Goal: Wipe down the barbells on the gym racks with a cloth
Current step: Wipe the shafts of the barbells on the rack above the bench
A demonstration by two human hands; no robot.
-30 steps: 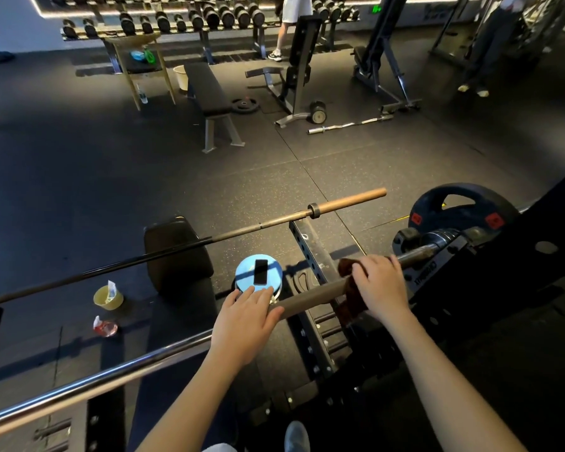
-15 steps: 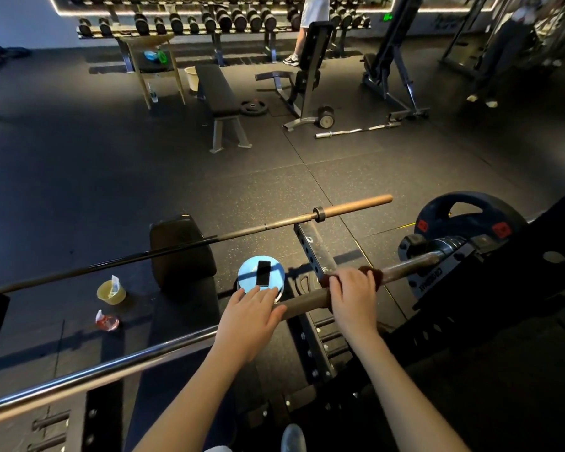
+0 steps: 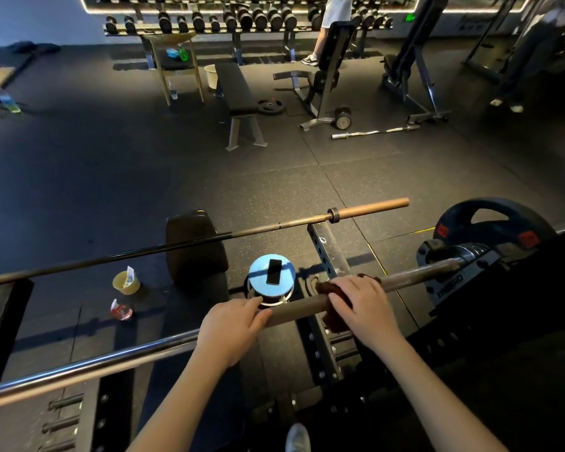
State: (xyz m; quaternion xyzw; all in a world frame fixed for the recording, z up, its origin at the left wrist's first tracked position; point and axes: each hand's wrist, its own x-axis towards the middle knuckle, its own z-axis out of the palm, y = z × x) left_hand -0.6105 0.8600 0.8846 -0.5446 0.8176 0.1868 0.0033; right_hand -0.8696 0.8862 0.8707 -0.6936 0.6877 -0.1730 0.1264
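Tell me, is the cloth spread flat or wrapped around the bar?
Wrapped. The dark cloth curves over the bar under the right hand, and one end hangs below the bar.

1. White lettering (image 3: 448, 285) runs along the black rack bracket, just right of the right hand's fingers (image 3: 346, 290); it is too blurred to read.
2. A green lit sign (image 3: 410, 17) glows on the far wall, illegible.
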